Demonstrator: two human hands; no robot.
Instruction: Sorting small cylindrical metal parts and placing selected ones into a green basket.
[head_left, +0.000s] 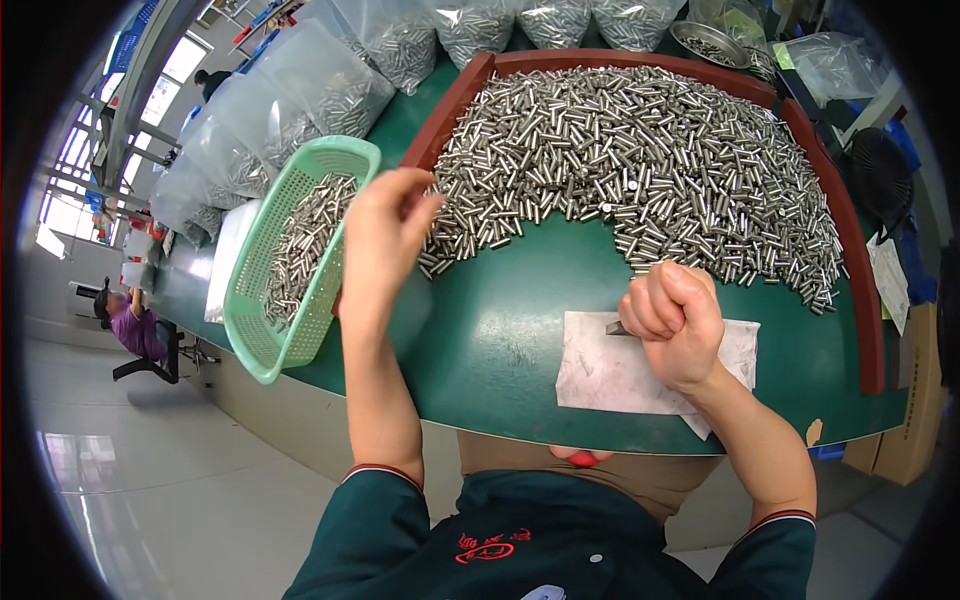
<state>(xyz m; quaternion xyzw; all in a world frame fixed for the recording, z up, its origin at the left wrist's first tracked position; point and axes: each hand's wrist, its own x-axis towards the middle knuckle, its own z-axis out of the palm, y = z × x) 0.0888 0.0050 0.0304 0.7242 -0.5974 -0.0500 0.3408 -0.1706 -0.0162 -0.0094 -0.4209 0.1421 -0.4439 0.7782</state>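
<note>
My left hand (385,240) is raised between the green plastic basket (345,150) and the left end of a large heap of short metal pins (640,160). Its fingers are loosely curled, with the thumb apart and nothing visible between them. The basket holds many more loose pins (305,250). My right hand (678,322) is closed in a fist, palm side up, above a stained white cloth (610,375). From the fist's left side pokes the end of a dark grey metal piece (617,328); the fingers hide the rest.
Dark red wooden rails (850,250) edge the heap on the green tabletop (480,360). Clear plastic bags of pins (330,85) line the back and left. A metal bowl (710,45) stands at the back right. Another person (140,325) sits far left.
</note>
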